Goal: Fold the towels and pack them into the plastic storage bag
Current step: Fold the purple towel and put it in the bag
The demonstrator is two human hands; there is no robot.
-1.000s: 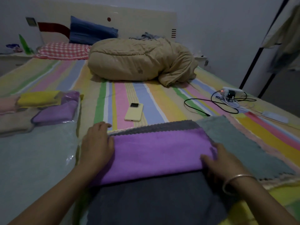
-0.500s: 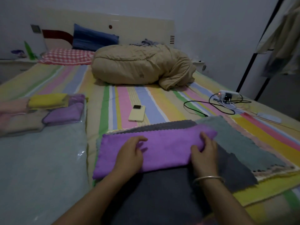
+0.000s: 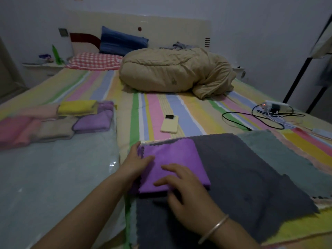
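On the striped bed [image 3: 179, 105], hands, left [image 3: 134, 164] and right [image 3: 188, 194], press purple towel [image 3: 176, 159].

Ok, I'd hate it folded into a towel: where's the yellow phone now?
Head view, centre: the yellow phone lies on the striped sheet, just beyond the purple towel and short of the tan duvet.

Purple towel [image 3: 172, 159] folded square atop flat grey towel [image 3: 242, 173]; folded towels [image 3: 91, 123] inside clear plastic bag [image 3: 53, 177] at left.
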